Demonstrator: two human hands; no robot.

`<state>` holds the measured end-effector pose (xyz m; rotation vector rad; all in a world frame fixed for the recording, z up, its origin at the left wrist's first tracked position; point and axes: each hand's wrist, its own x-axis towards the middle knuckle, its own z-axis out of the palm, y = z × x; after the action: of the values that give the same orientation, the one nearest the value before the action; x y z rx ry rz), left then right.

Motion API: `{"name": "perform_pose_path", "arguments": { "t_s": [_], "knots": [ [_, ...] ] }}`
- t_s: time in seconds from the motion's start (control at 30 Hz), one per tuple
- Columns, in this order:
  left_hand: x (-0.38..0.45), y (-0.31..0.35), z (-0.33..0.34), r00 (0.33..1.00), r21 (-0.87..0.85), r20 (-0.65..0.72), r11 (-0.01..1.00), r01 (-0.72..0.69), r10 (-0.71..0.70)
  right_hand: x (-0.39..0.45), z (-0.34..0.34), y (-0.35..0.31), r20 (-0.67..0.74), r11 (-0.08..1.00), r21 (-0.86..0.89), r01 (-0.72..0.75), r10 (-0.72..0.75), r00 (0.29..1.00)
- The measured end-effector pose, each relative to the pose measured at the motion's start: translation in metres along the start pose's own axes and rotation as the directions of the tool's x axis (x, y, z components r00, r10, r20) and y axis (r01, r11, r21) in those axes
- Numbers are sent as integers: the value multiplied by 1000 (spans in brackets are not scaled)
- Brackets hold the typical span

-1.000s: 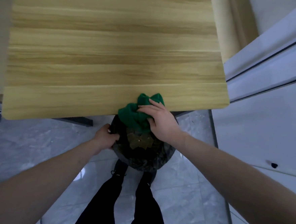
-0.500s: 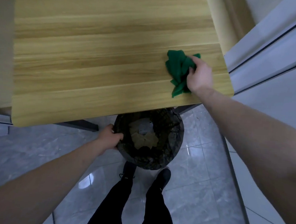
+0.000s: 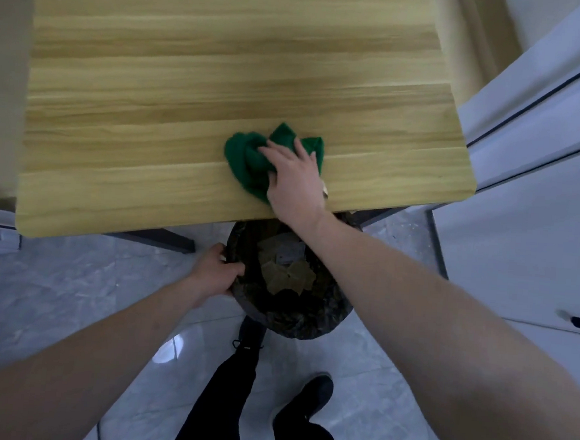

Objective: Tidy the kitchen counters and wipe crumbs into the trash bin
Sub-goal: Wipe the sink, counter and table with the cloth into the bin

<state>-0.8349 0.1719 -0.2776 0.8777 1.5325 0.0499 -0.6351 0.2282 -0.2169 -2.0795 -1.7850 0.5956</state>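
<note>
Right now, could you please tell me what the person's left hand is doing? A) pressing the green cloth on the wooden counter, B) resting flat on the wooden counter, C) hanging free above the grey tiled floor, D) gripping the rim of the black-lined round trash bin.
D: the left hand curls round the rim of the black-lined round trash bin held below the counter edge, while the right hand presses the green cloth.

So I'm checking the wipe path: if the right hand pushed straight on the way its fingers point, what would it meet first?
Only the green cloth under the right hand; beyond it, the bare wooden counter looks free.
</note>
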Motion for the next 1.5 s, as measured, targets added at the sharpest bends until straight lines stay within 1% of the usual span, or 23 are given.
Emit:
{"name": "perform_pose_path", "arguments": {
  "t_s": [0.1, 0.2, 0.27, 0.33, 0.4, 0.43, 0.5, 0.57, 0.63, 0.7, 0.77, 0.83, 0.93, 1.03, 1.07, 1.13, 1.17, 1.23, 1.27, 1.33, 1.43, 1.5],
  "knots": [
    [-9, 2, 7, 1000, -26, -18, 1000, 7, -7, -36, -4, 9, 72, 998, 37, 53, -55, 996],
    [-22, 4, 21, 998, -23, -56, 1000, -3, 2, -94, -18, 29, 93, 993, 83, 83, -90, 992],
    [-31, 2, 33, 998, 2, -69, 1000, -10, 10, -136, -28, 47, 107, 990, 136, 45, -60, 992],
    [-42, -1, 54, 998, 77, -57, 997, -29, 34, -182, -41, 76, 84, 975, 212, -63, 46, 995],
    [-53, -4, 76, 998, 141, -41, 989, -49, 55, -224, -54, 108, 8, 937, 298, -182, 188, 982],
    [-61, -7, 98, 997, 174, -31, 983, -58, 65, -251, -64, 131, -33, 907, 344, -242, 269, 963],
    [-67, -12, 119, 998, 209, -10, 977, -51, 54, -286, -71, 156, -90, 828, 449, -334, 414, 906],
    [-70, -17, 159, 999, 249, 32, 967, -47, 40, -329, -81, 190, -148, 740, 542, -398, 550, 822],
    [-69, -23, 199, 996, 318, 80, 947, -53, 29, -372, -82, 222, -166, 643, 616, -455, 671, 723],
    [-69, -31, 246, 990, 397, 141, 914, -81, 27, -418, -79, 249, -179, 533, 683, -499, 785, 594],
    [-71, -38, 296, 979, 470, 201, 873, -129, 37, -462, -75, 271, -185, 413, 764, -496, 876, 445],
    [-72, -47, 342, 969, 527, 244, 832, -171, 44, -502, -69, 286, -165, 304, 823, -480, 937, 309],
    [-69, -68, 419, 946, 608, 323, 758, -237, 37, -567, -52, 308, -141, 156, 880, -448, 988, 66],
    [-59, -98, 489, 915, 694, 404, 650, -309, 4, -628, -27, 326, -117, 30, 905, -424, 977, -180],
    [-57, -108, 507, 909, 726, 416, 603, -331, -2, -644, -18, 330, -95, -17, 907, -420, 965, -245],
    [-52, -137, 544, 894, 765, 448, 530, -367, -27, -678, 3, 339, -54, -93, 910, -405, 940, -338],
    [-49, -151, 559, 888, 776, 458, 504, -379, -37, -692, 14, 342, -39, -124, 906, -406, 928, -371],
    [-41, -183, 590, 869, 798, 493, 421, -431, -47, -719, 36, 351, -14, -184, 895, -406, 899, -437],
    [-37, -201, 606, 856, 806, 515, 370, -461, -55, -733, 48, 356, -3, -207, 892, -403, 887, -462],
    [-30, -234, 636, 835, 807, 546, 312, -502, -68, -761, 71, 368, 23, -240, 893, -380, 869, -493],
    [-24, -280, 676, 814, 803, 574, 257, -537, -90, -795, 101, 383, 67, -266, 917, -297, 837, -543],
    [-22, -310, 696, 803, 797, 587, 247, -552, -99, -814, 118, 390, 65, -272, 919, -286, 819, -571]
  ]
}}
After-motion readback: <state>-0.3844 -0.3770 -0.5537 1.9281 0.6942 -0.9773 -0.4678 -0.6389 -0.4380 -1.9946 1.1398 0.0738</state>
